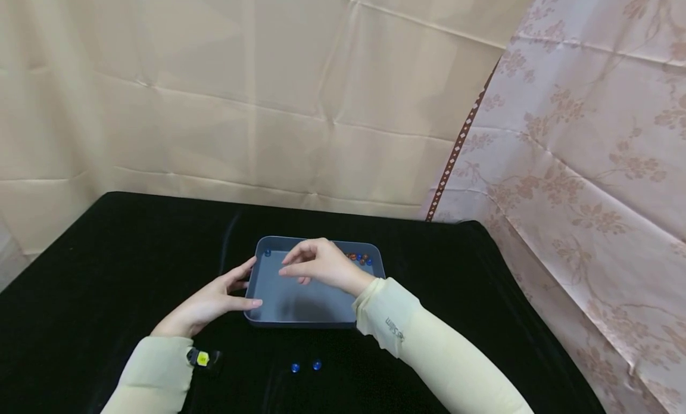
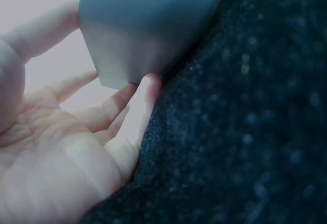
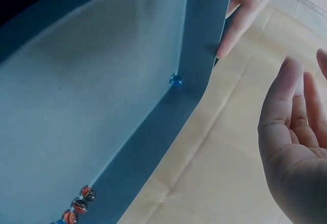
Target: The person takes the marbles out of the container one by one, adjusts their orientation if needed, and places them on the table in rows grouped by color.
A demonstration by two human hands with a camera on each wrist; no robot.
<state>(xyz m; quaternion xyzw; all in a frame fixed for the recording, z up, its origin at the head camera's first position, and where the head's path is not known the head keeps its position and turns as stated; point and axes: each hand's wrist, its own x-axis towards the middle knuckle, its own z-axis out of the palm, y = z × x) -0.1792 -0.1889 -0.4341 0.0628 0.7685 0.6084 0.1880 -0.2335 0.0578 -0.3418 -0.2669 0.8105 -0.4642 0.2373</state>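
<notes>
A blue-grey rectangular tray lies on black cloth. My left hand holds its left side, thumb over the rim and fingers against the outer wall; the left wrist view shows those fingertips touching the tray wall. Above the tray hovers my right hand, its fingers loosely bent, with nothing visible between them. One blue marble sits in the tray's far left corner. Several brown-orange and blue marbles gather at the far right, partly hidden by the right hand in the head view.
Two blue marbles, a left one and a right one, lie on the black cloth in front of the tray. Behind the table hangs a cream curtain; a floral curtain hangs at the right.
</notes>
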